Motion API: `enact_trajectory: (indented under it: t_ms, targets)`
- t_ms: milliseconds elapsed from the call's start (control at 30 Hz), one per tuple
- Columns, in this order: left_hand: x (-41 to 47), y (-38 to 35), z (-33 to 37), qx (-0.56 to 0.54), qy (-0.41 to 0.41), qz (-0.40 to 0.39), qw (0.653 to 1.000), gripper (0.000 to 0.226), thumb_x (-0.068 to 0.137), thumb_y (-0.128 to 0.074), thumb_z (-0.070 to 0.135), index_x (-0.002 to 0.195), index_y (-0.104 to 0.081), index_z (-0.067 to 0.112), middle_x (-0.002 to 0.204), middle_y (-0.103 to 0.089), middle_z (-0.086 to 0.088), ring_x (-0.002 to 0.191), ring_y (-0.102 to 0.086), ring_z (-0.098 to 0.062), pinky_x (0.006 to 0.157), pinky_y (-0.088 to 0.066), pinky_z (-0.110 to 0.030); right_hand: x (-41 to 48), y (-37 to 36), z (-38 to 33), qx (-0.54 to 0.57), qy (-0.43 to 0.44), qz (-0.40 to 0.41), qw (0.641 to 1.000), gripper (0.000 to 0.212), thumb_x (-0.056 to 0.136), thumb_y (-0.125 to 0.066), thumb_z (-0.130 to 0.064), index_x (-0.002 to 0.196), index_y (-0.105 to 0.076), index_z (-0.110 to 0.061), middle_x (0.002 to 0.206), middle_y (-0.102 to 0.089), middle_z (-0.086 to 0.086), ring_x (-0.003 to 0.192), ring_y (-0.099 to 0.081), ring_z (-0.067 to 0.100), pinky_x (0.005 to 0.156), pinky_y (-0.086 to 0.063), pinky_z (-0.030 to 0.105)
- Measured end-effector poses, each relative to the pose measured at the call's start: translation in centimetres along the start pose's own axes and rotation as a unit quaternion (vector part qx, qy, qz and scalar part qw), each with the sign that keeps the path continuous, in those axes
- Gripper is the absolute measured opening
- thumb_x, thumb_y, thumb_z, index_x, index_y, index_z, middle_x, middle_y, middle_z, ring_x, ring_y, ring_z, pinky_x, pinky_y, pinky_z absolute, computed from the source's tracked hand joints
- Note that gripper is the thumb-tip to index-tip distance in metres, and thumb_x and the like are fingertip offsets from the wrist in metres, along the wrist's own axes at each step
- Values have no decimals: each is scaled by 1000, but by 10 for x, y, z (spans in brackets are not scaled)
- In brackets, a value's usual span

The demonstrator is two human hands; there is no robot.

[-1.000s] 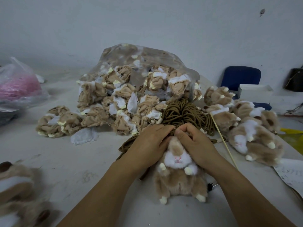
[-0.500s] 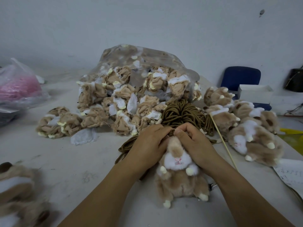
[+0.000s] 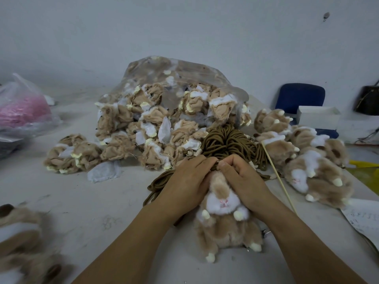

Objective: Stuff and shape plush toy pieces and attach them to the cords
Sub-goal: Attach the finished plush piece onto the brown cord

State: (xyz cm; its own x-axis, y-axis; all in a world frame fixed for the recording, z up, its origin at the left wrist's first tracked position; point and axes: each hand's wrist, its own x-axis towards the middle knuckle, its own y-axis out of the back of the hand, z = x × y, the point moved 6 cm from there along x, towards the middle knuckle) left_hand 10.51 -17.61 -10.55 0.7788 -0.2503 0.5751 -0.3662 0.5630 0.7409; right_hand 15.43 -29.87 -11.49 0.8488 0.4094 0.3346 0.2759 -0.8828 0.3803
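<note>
A stuffed tan-and-white plush animal lies face up on the table in front of me, head pointing away. My left hand and my right hand both grip its head end, fingers curled at the top where a brown cord meets it. The fingertips hide the join. A bundle of brown cords lies just beyond my hands, with loose strands trailing left under my left wrist.
A clear bag of unstuffed plush skins spills onto the table behind. Finished plush toys pile at the right, more at the lower left. A thin wooden stick lies right of my hand. A pink-filled bag sits far left.
The plush body has shifted slightly under my hands, its feet swinging a little to the right. Both hands stay clamped at the head end.
</note>
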Motion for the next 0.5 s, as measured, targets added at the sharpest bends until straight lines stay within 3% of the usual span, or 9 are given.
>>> enact_trajectory:
  t_ms: [200, 367, 500]
  targets:
    - [0, -3, 1, -38, 32, -26, 998, 33, 104, -45, 20, 134, -52, 8, 122, -59, -8, 107, -56, -22, 90, -44, -40, 0, 2, 2, 8, 8, 1, 1000, 17, 97, -50, -28, 80, -53, -26, 61, -54, -20, 57, -47, -5, 55, -40, 14]
    - [2, 0, 1, -58, 51, -7, 997, 21, 103, -48, 22, 118, -59, 10, 102, -61, -4, 91, -55, -18, 80, -46, -42, -2, -1, -3, 7, 36, -2, 999, 14, 98, -50, -29, 85, -55, -31, 73, -62, -23, 66, -55, -10, 59, -41, 7]
    - [2, 2, -4, -58, 60, 19, 996, 21, 100, -54, 23, 115, -62, 11, 99, -64, -2, 88, -55, -14, 78, -46, -39, -2, -1, -6, -3, 26, -15, 1000, 19, 91, -45, -50, 89, -54, -34, 79, -61, -26, 71, -55, -10, 63, -41, 7]
